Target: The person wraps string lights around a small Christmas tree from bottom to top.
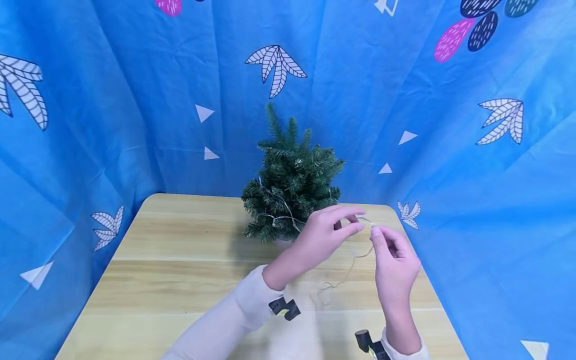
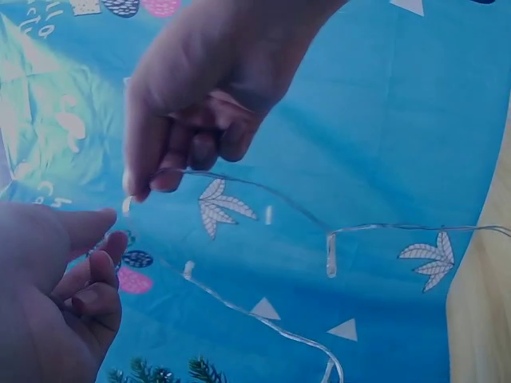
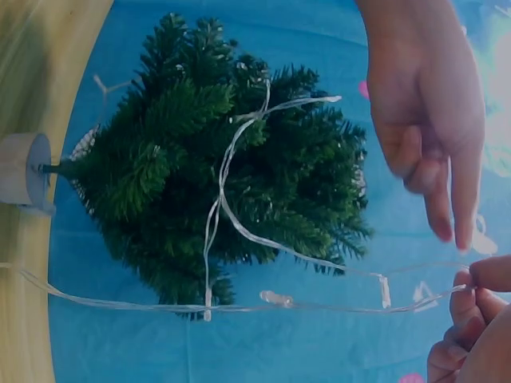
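Note:
My right hand [image 1: 396,265] pinches a thin clear-wired string of fairy lights [image 3: 223,191] between thumb and forefinger. Just left of it, my left hand [image 1: 326,230] holds its forefinger and thumb stretched out with a gap between them, the tips close to the wire. Behind the hands stands a small artificial Christmas tree [image 1: 292,175], with part of the string draped across its branches. From the right hand a loose length of wire droops towards the table. Small clear bulbs [image 2: 331,255] hang along the string in the left wrist view.
The tree has a pale round base [image 3: 24,169] and stands near the back of a light wooden table [image 1: 180,280]. Blue patterned cloth [image 1: 180,75] hangs round the back and sides of the table.

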Tool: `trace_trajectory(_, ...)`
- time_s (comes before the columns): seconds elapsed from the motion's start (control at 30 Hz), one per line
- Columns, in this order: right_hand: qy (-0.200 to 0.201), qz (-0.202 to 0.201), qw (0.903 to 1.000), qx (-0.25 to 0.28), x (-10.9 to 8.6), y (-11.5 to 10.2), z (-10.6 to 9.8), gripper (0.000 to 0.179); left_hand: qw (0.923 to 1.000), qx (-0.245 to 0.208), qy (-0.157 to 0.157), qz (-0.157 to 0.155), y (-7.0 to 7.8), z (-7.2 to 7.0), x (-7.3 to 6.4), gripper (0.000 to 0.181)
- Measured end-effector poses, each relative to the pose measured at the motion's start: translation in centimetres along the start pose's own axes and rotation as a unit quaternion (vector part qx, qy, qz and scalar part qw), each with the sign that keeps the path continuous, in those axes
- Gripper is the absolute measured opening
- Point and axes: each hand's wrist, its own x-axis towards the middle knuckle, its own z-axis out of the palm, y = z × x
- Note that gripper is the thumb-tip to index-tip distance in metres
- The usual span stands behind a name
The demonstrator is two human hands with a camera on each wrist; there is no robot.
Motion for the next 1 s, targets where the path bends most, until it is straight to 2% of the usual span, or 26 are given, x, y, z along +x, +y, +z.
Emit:
trace_trajectory(0.13,-0.009,0.003,0.9999,0.009,-0.2,-0.2,0.2,0.013,0.9985,0.029,-0.024,0.04,-0.2,0.2,0.5,0.022)
trace_trajectory(0.2,-0.012,0.002,0.9999,0.008,-0.3,-0.3,0.2,0.013,0.9954,0.055,-0.028,0.073,-0.4,0.1,0.9,0.019)
trace_trajectory(0.27,-0.015,0.001,0.9998,0.009,-0.3,-0.4,0.2,0.014,0.9889,0.09,-0.029,0.114,-0.5,0.0,1.4,0.015)
trace_trajectory(0.33,-0.021,-0.001,0.9998,0.008,-0.4,-0.4,0.1,0.014,0.9767,0.139,-0.027,0.161,-0.4,-0.4,1.9,0.012)
trace_trajectory(0.43,-0.028,0.001,0.9996,0.006,-0.5,-0.5,0.1,0.013,0.9512,0.207,-0.02,0.228,-0.1,-0.9,2.6,0.01)
trace_trajectory(0.5,-0.032,0.005,0.9995,0.001,-0.7,-0.4,0.1,0.013,0.9374,0.236,-0.013,0.256,0.2,-1.3,3.1,0.012)
trace_trajectory(0.57,-0.033,0.008,0.9994,-0.005,-0.9,-0.4,0.1,0.013,0.9345,0.239,-0.011,0.264,0.5,-1.6,3.7,0.013)
trace_trajectory(0.63,-0.037,0.012,0.9992,-0.013,-1.1,-0.4,0.1,0.012,0.9403,0.229,-0.011,0.252,0.8,-2.0,4.3,0.014)
trace_trajectory(0.7,-0.041,0.012,0.9989,-0.02,-1.4,-0.3,0.1,0.012,0.9503,0.209,-0.015,0.23,0.9,-2.4,4.8,0.013)
trace_trajectory(0.83,-0.047,0.007,0.9986,-0.024,-1.8,-0.2,0.0,0.012,0.9719,0.158,-0.032,0.171,1.1,-3.1,5.6,0.012)
trace_trajectory(0.93,-0.045,0.004,0.9987,-0.024,-1.9,-0.1,-0.1,0.012,0.9838,0.125,-0.042,0.122,1.0,-3.5,6.1,0.013)
trace_trajectory(1.0,-0.042,0.008,0.9987,-0.025,-2.0,0.0,-0.1,0.012,0.9889,0.107,-0.047,0.092,1.0,-3.7,6.4,0.014)
